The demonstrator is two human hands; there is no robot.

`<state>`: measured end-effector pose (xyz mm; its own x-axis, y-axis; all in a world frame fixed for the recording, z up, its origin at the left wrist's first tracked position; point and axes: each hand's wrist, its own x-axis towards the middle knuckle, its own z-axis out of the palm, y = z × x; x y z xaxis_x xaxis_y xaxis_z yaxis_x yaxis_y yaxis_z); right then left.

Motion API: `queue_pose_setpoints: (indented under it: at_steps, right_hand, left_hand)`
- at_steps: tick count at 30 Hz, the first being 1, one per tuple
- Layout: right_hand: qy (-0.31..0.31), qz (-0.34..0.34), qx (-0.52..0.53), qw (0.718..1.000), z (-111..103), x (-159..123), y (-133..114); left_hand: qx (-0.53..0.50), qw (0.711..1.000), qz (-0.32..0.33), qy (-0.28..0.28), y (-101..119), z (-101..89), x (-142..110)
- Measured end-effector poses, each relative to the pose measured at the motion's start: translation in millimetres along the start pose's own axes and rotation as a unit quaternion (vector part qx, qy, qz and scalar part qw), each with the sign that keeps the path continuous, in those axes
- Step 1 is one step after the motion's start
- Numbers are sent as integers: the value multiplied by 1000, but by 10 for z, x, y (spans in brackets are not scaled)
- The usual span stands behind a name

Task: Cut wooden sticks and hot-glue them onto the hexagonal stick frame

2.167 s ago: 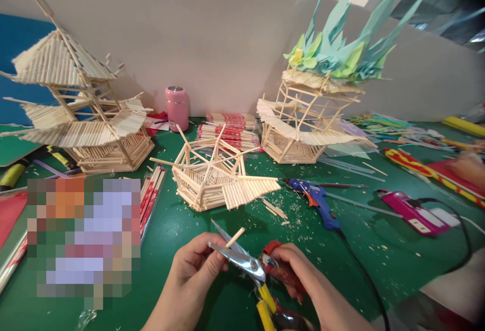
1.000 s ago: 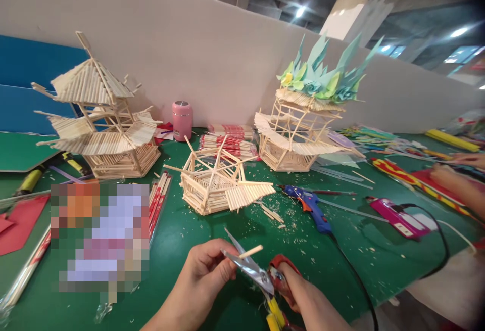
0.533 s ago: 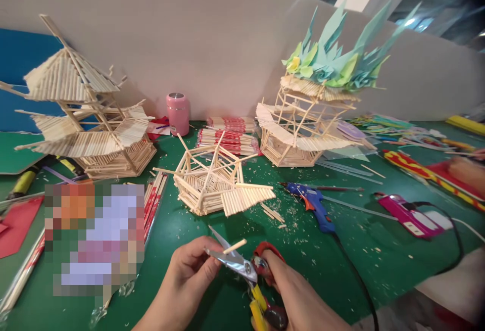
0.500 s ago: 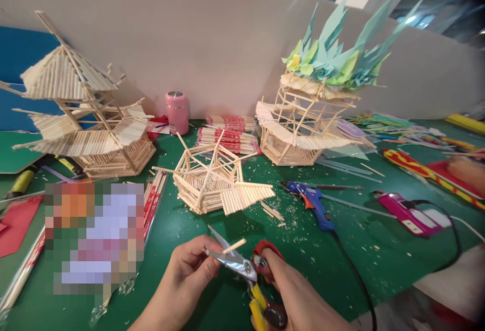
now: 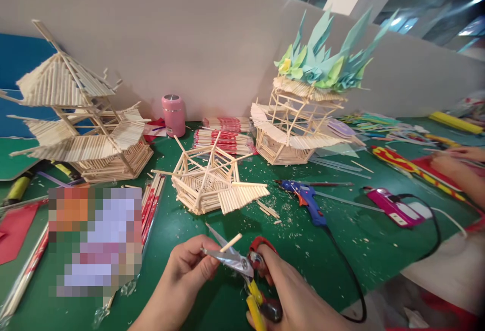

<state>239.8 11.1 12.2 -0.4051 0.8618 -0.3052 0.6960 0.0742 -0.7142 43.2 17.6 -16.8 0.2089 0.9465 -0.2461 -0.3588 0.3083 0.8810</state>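
- Pinching a short wooden stick (image 5: 230, 243) in my left hand (image 5: 188, 266), low in the frame's centre.
- My right hand (image 5: 282, 283) is clamped on the shears (image 5: 242, 265), blades apart around the stick.
- Half-built stick model (image 5: 212, 182) sits just above.

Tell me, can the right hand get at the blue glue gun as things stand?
Probably not at once: the right hand is full, gripping the cutters. The glue gun lies uncovered on the table beyond it.

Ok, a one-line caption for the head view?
Left hand holds a short stick between scissors gripped by right hand.
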Motion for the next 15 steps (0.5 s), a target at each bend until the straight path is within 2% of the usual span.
queue_pose_setpoints:
  at_steps: [4,10,15]
  right_hand:
    - [-19,2,-1,1000,-13,9,-4]
    - [-26,6,5,1000,-23,5,-3]
    - [-14,26,-15,999,-19,9,23]
  left_hand:
    - [-33,998,-45,-25,21,11,12]
    - [-4,1000,-2,25,-46,33,35]
    - [-9,1000,-19,0,-16,-15,32]
